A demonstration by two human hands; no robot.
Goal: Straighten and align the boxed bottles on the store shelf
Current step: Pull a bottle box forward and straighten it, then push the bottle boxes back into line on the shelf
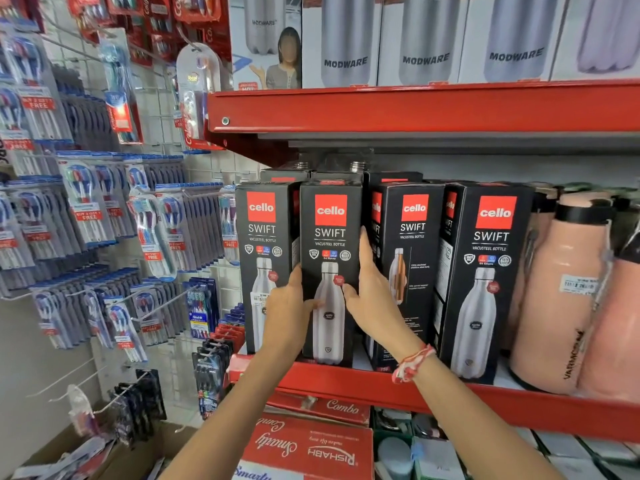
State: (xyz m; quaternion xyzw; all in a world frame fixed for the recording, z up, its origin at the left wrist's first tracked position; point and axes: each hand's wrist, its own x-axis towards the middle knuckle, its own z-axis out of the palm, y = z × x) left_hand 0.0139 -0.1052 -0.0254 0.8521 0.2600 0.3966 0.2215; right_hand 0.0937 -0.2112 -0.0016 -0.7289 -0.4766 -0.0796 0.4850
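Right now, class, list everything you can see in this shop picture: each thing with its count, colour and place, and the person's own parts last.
Black Cello Swift bottle boxes: four in front, more behind, middle red shelf.
White Modware bottle boxes: at least four, top shelf.
Peach plastic flasks with black collars: at least two, right of the black boxes.
Toothbrush packs, mostly blue and red: many, hanging on the left wire grid.
Red Smarty cartons: at least two, below the middle shelf.
Left hand: on the left edge of the second black box from the left.
Right hand: on that box's right edge; red and white thread band on the wrist.
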